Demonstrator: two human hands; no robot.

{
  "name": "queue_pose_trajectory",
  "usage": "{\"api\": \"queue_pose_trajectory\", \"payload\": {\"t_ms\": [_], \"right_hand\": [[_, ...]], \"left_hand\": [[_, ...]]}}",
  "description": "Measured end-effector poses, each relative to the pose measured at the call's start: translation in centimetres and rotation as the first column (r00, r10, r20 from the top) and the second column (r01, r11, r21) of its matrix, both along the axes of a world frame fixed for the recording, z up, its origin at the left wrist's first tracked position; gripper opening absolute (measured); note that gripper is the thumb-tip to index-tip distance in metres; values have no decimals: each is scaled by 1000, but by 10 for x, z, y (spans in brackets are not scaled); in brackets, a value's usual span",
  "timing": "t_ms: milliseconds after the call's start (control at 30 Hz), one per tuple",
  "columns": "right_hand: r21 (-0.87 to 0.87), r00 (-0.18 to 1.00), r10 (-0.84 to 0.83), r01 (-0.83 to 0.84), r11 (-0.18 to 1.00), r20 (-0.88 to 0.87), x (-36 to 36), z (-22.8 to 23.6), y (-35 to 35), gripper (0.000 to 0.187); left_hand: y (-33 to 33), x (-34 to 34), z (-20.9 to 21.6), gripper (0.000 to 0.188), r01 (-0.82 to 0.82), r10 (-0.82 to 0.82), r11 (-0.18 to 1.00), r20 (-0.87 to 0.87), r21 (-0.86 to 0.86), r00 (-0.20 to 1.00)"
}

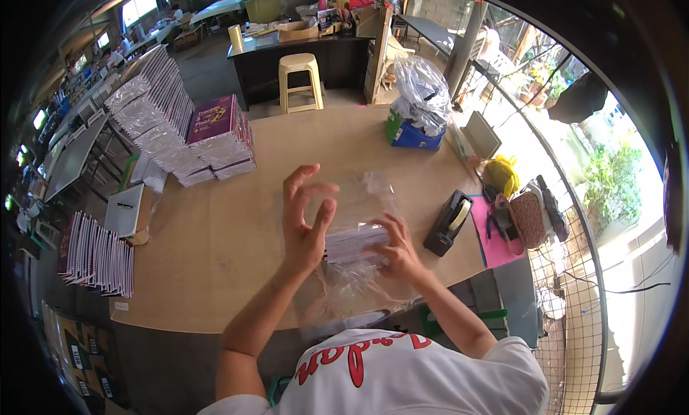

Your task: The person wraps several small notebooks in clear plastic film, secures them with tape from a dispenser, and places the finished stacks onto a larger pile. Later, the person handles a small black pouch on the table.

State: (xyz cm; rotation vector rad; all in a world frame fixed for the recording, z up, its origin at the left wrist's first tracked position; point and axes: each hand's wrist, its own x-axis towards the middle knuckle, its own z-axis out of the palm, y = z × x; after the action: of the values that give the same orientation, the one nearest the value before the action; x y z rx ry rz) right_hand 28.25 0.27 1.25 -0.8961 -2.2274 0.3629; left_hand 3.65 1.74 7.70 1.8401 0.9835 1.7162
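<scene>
A bundle with white page edges (353, 244) lies on the table in front of me, partly covered by clear plastic film (352, 279) that is crumpled on its near side. My left hand (307, 218) is raised just left of the bundle, its fingers curved and apart with nothing visible between them. Over the bundle's right end is my right hand (397, 248), fingers spread and bent at the film. Whether it presses on the bundle or hovers over it I cannot tell. More clear film spreads beyond the bundle.
Stacks of plastic-wrapped purple books (215, 128) stand at the far left. Spiral-bound books (100, 257) lie at the left edge. A black tape dispenser (449, 223) and a pink folder (499, 236) sit at right. A blue-green box with plastic bags (420, 124) stands at the back.
</scene>
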Motion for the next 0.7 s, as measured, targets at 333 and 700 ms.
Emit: {"api": "queue_pose_trajectory", "payload": {"t_ms": [333, 700], "right_hand": [[-114, 944, -213, 189, 975, -251, 37, 5, -19, 51], [-176, 981, -161, 141, 974, -104, 13, -28, 0, 48]], "left_hand": [[-38, 19, -40, 43, -16, 40, 999, -597, 46, 801], [-42, 59, -22, 21, 296, -219, 920, -963, -258, -160]]}}
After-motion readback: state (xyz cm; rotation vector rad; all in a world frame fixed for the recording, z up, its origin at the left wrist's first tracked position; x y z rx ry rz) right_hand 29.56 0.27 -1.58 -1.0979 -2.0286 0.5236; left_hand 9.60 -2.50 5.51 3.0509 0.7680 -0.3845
